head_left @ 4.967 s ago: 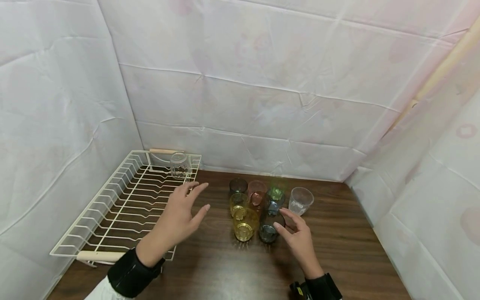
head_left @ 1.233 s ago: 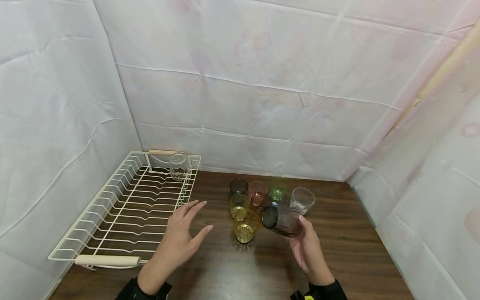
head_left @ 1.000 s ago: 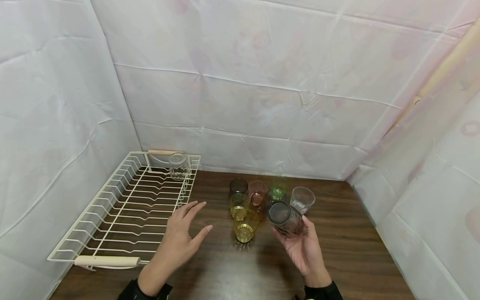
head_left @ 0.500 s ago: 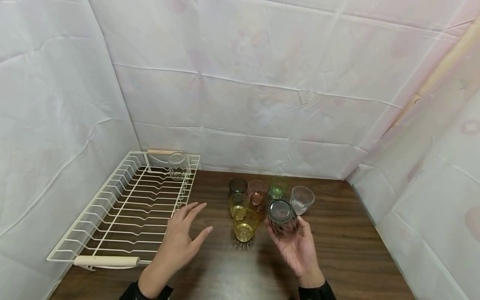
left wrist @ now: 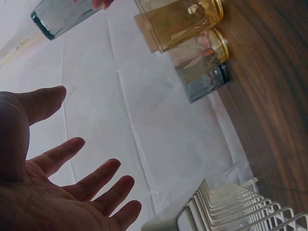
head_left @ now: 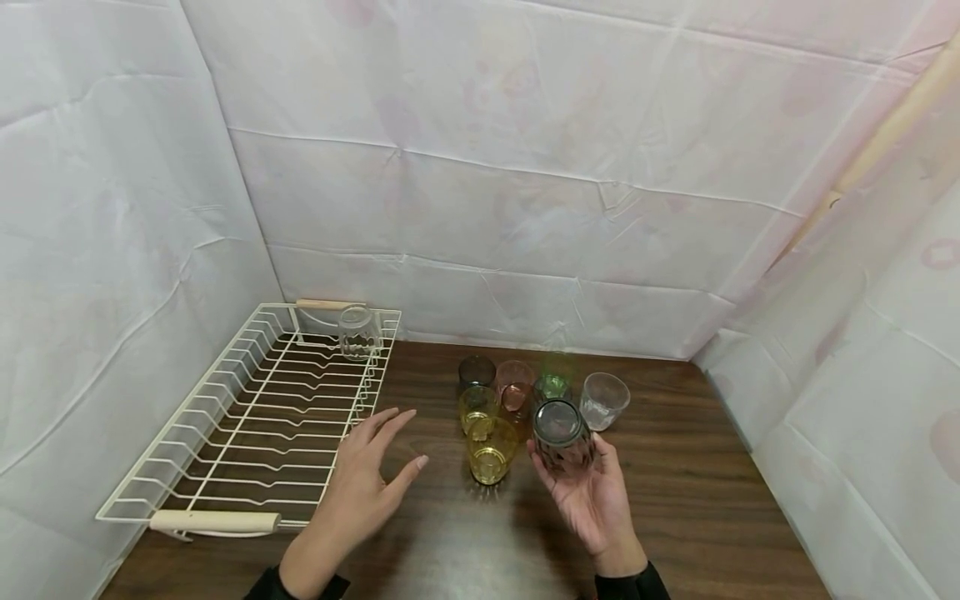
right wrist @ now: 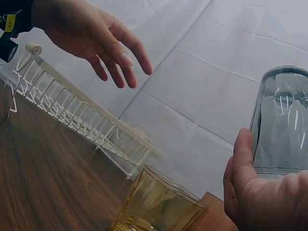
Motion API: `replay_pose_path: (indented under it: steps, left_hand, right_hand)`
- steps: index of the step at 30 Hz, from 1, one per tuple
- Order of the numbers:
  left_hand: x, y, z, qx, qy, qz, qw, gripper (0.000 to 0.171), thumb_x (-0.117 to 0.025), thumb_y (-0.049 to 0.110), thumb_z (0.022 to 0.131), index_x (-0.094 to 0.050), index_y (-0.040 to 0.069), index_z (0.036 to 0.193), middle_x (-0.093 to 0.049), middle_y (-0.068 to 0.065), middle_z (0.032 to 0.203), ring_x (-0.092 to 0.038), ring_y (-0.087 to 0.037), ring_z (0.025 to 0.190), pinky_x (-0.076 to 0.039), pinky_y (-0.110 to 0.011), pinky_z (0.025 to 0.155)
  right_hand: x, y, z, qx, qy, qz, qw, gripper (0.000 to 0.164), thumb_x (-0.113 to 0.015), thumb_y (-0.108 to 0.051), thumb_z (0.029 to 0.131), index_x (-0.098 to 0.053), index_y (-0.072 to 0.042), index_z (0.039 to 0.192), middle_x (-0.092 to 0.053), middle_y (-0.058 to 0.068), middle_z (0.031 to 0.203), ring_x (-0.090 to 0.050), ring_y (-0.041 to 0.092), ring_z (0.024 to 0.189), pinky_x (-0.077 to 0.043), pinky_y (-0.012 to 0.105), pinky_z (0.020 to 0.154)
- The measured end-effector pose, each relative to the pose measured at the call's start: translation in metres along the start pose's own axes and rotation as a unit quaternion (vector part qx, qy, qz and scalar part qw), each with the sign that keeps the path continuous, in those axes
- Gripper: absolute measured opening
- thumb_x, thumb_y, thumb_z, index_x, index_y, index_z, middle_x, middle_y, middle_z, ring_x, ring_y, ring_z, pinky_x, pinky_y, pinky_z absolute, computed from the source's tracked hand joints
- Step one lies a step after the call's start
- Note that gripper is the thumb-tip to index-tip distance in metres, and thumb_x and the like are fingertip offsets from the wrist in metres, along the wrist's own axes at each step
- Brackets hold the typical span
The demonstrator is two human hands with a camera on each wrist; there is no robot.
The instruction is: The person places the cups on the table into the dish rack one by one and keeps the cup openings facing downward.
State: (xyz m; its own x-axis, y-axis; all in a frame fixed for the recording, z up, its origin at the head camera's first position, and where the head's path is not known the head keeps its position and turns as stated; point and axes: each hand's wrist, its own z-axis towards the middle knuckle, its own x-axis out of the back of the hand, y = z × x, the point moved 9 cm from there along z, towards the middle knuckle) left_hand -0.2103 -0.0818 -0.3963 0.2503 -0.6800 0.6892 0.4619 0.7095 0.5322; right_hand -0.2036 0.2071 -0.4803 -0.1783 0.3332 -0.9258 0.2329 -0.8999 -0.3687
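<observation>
My right hand (head_left: 592, 504) holds a smoky grey glass (head_left: 562, 437) upside down, its thick base facing up, raised over the table. In the right wrist view the fingers and thumb wrap the lower part of that glass (right wrist: 284, 125). My left hand (head_left: 360, 483) hovers beside the rack's right edge with fingers spread and nothing in it; the left wrist view shows its open palm (left wrist: 62, 202). Between the hands stand two yellow glasses (head_left: 491, 454), one behind the other. Behind them are a dark glass (head_left: 477, 372), a pink glass (head_left: 514, 387) and a green glass (head_left: 555, 385).
A white wire dish rack (head_left: 247, 425) with wooden handles stands at the left. One clear glass (head_left: 360, 333) sits upside down in its far right corner. Another clear glass (head_left: 604, 400) stands at the right of the group. White sheets (head_left: 480, 208) enclose the wooden table (head_left: 697, 500).
My right hand has picked up the grey glass from the front of the group and turned it base up. The left hand has shifted slightly down, staying near the rack.
</observation>
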Motion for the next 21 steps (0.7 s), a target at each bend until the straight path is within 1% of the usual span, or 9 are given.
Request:
replay_pose_path:
  steps: [7,9,14,21]
  left_hand:
    - [-0.004,-0.004,-0.003,0.020,-0.012,-0.004,0.9997,0.064,-0.088,0.027,0.089,-0.063,0.020,0.148,-0.061,-0.019,0.149,-0.056,-0.047,0.137,-0.040,-0.071,0.112]
    - [-0.004,-0.003,-0.004,0.020,-0.012,-0.006,0.9997,0.064,-0.088,0.027,0.088,-0.063,0.020,0.148,-0.061,-0.019,0.149,-0.055,-0.048,0.137,-0.040,-0.071,0.112]
    - [-0.003,0.003,-0.004,0.010,-0.007,-0.008,0.9999,0.064,-0.087,0.026,0.089,-0.063,0.021,0.148,-0.062,-0.018,0.147,-0.056,-0.047,0.136,-0.043,-0.071,0.109]
    - [-0.002,0.009,-0.003,0.001,0.000,-0.009,1.0000,0.064,-0.087,0.027,0.089,-0.063,0.022,0.148,-0.062,-0.016,0.147,-0.057,-0.046,0.135,-0.044,-0.071,0.108]
  right_hand:
    - [0.001,0.004,-0.001,-0.006,0.021,-0.006,1.000,0.045,-0.024,-0.043,0.117,-0.044,-0.021,0.151,-0.062,0.010,0.151,-0.061,0.038,0.140,-0.049,0.044,0.123]
    - [0.002,0.006,-0.001,-0.008,0.027,-0.008,1.000,0.045,-0.025,-0.044,0.117,-0.044,-0.022,0.151,-0.062,0.010,0.151,-0.061,0.038,0.140,-0.049,0.044,0.122]
    - [0.001,0.009,-0.001,-0.017,0.028,-0.007,0.999,0.047,-0.024,-0.045,0.117,-0.047,-0.020,0.150,-0.062,0.011,0.152,-0.061,0.037,0.141,-0.048,0.043,0.123]
    - [-0.001,0.012,-0.001,-0.031,0.012,-0.007,0.999,0.054,-0.023,-0.045,0.117,-0.056,-0.016,0.147,-0.063,0.011,0.153,-0.060,0.035,0.143,-0.045,0.043,0.126]
